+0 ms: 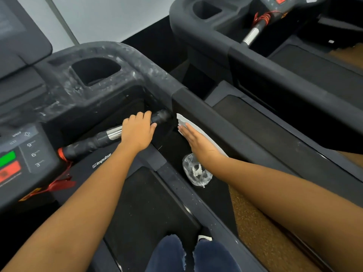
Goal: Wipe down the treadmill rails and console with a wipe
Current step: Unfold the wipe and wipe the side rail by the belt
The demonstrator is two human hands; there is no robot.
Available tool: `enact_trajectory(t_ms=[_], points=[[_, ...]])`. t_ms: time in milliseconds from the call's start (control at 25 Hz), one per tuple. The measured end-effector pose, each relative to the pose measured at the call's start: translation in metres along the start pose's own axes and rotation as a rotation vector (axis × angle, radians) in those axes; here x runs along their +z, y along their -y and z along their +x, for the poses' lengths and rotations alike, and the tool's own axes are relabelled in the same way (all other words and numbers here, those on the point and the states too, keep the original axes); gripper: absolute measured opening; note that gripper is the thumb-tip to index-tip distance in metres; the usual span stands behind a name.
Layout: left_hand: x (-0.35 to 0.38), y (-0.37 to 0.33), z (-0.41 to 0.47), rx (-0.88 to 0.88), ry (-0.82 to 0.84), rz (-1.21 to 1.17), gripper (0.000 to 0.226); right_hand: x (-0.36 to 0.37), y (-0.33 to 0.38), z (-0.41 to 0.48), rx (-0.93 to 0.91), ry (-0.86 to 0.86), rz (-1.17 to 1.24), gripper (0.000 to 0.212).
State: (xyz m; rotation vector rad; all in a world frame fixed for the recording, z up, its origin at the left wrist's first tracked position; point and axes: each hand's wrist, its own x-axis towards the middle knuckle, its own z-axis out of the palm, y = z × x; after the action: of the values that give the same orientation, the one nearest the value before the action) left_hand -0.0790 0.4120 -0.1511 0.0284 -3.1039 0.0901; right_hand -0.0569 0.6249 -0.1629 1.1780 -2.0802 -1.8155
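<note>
Step in hand, by my judgement: wiping the inner face of the right side rail [225,122], close to where it met the console housing. My right hand [196,142] lay flat, fingers straight and together, pressing the white wipe [183,120] against that face. The wipe's edge showed past my fingertips and along the rail side of my palm. My left hand [137,132] was curled over the front handlebar [94,142], clamped on it just beside the chrome sensor section, apparently as a brace. The two hands were near each other but not touching. The housing around the cup holder [94,70] carried whitish streaks, and I could not tell whether these were dust or drying residue. Whether the keypad console [23,154] had been treated could not be established. The next move, as I assessed it, called for sliding the flat palm back along the rail under even pressure, with the wipe kept beneath the hand so its loose edge did not fold or drag free. Containers: the cup holder was a dark recess and nothing could be made out inside it, its floor being in shadow. A crumpled clear plastic wrapper [196,171] lay on the deck edge below my right wrist and appeared to hold a small white scrap. The neighbouring treadmill's cup holder [206,9] was likewise too dark to read.
</note>
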Motion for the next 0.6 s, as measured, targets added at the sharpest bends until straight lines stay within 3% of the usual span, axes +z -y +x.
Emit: enact_trajectory(t_ms=[160,440,600], points=[[-0.003,-0.001,-0.002,-0.014,0.023,-0.022,0.046,0.003,0.002,0.011,0.009,-0.022,-0.044,0.092],[-0.001,-0.004,-0.002,-0.019,0.025,-0.017,0.046,0.018,0.047,-0.065,-0.037,0.013,-0.037,0.084],[0.001,-0.002,0.001,-0.009,0.036,-0.018,0.046,0.001,0.024,-0.025,0.186,0.001,0.211,0.074]])
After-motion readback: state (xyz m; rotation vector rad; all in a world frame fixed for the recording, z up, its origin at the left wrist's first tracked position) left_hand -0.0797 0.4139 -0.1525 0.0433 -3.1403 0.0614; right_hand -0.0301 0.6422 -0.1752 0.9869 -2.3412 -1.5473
